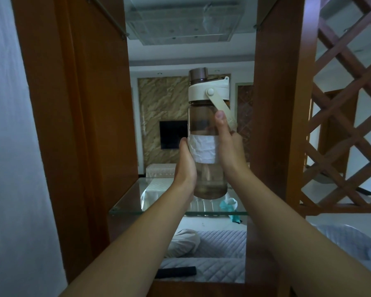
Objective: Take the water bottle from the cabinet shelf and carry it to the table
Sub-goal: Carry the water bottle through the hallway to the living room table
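Observation:
A tall clear water bottle [204,116] with a cream lid, a brown cap, a cream carry strap and a white paper band stands upright between both my hands. My left hand [185,163] presses its left side at the band. My right hand [228,144] wraps its right side, thumb up along the front. The bottle's base sits at or just above the glass cabinet shelf [135,202]; I cannot tell if it touches. No table is in view.
Wooden cabinet uprights stand at the left [90,125] and the right [274,125] of the shelf opening. A second glass shelf [180,20] is overhead. A wooden lattice [347,125] fills the right. Below lies a quilted grey cover [219,245] with a dark flat object [176,272].

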`<action>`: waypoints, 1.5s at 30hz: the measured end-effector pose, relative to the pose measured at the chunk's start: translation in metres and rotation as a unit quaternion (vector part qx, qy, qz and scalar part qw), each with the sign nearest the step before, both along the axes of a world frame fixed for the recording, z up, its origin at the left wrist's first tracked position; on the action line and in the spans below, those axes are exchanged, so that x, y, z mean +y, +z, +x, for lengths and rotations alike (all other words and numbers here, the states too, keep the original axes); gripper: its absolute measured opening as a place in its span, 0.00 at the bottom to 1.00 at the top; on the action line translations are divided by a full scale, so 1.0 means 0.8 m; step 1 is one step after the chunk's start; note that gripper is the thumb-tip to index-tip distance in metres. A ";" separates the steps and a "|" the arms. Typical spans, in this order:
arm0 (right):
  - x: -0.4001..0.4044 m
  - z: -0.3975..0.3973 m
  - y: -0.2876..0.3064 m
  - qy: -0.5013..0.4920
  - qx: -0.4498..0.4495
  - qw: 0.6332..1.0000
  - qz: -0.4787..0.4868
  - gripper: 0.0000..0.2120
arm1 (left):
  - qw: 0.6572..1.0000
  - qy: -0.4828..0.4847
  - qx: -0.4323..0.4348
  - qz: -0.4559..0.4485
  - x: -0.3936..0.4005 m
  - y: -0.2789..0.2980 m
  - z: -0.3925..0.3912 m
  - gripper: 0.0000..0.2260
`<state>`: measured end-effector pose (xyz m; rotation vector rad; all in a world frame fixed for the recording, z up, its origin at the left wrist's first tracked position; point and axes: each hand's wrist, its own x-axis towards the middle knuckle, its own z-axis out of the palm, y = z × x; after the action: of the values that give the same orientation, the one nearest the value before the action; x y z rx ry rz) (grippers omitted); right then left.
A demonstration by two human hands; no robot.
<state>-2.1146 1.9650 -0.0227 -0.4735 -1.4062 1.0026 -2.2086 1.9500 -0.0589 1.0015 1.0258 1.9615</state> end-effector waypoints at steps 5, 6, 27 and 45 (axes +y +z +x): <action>0.008 -0.001 -0.002 -0.025 -0.007 1.000 0.009 0.25 | 0.999 -0.032 0.015 0.008 -0.001 0.000 -0.004 0.28; 0.009 -0.001 -0.003 -0.032 -0.003 0.999 0.012 0.22 | 0.999 -0.030 0.022 0.008 -0.001 0.000 -0.005 0.28; -0.026 0.015 -0.001 -0.044 0.019 0.998 0.034 0.20 | 1.000 0.005 0.008 0.002 -0.037 0.005 0.020 0.26; -0.104 0.170 0.022 -0.042 0.002 0.997 0.068 0.22 | 0.999 -0.018 -0.027 0.029 -0.111 0.021 0.174 0.26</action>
<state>-1.9786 1.8815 -0.0050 -0.4265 -1.4296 0.8348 -2.0697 1.8611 -0.0421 0.9860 0.9201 1.9868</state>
